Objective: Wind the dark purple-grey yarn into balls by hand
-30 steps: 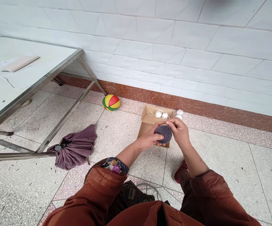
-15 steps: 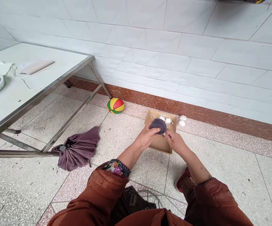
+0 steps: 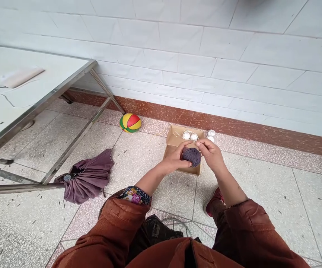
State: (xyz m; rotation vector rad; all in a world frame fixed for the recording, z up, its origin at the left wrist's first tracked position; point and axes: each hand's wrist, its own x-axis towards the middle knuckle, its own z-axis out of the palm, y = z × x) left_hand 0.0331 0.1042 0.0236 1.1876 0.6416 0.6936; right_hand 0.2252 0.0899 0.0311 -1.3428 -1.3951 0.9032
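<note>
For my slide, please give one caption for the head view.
Both hands hold a grey yarn ball above a cardboard box.

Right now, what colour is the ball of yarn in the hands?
Dark greyish purple; the yarn ball shows best in the head view.

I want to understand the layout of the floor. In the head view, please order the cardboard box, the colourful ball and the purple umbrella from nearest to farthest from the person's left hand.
1. Cardboard box: directly under and behind the left hand.
2. Colourful ball: to its left, by the wall.
3. Purple umbrella: farthest left, on the floor beside the table leg.
</note>
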